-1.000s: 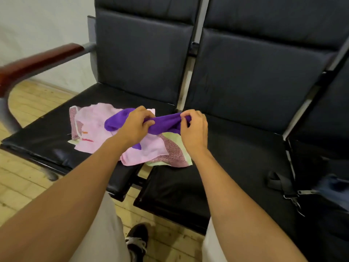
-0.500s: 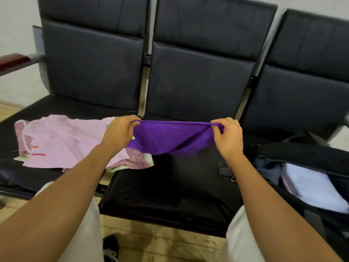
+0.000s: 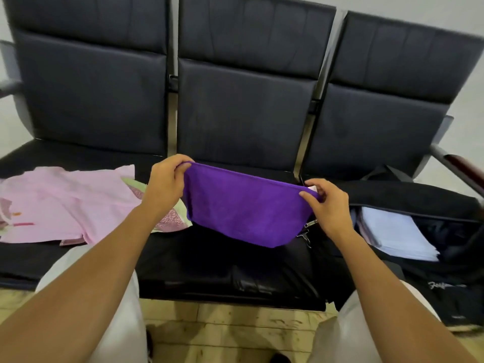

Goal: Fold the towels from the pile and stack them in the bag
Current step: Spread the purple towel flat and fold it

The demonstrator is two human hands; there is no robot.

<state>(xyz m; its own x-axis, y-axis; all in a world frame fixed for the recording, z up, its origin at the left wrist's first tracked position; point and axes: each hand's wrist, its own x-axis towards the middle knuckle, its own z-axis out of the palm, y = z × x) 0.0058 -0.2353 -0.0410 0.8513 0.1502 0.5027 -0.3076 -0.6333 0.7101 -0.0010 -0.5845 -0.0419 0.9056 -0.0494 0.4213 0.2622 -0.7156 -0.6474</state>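
Two bare forearms reach forward over pale trouser legs and a strip of worn wooden floor (image 3: 235,334), and between the hands hangs a purple towel (image 3: 243,213), plain, deep violet and plush. Its hemmed top edge is pulled taut in a line that slopes down toward the right, while the cloth below sags into a rounded curve above the middle seat (image 3: 222,271) of a black padded bench; whether the lowest part touches the cushion cannot be told. The left hand (image 3: 165,183) pinches the upper left corner with its fingers (image 3: 183,167) curled over the hem, and the right hand (image 3: 328,205) pinches the upper right corner, thumb in front, where a small white tag shows. Left of the towel, on the seat, lies the pile (image 3: 65,203) of pink and patterned cloths, spread flat. Right of it sits an open black bag (image 3: 419,199) holding a stack of folded pale blue towels (image 3: 392,231). Behind rise three dark backrests.
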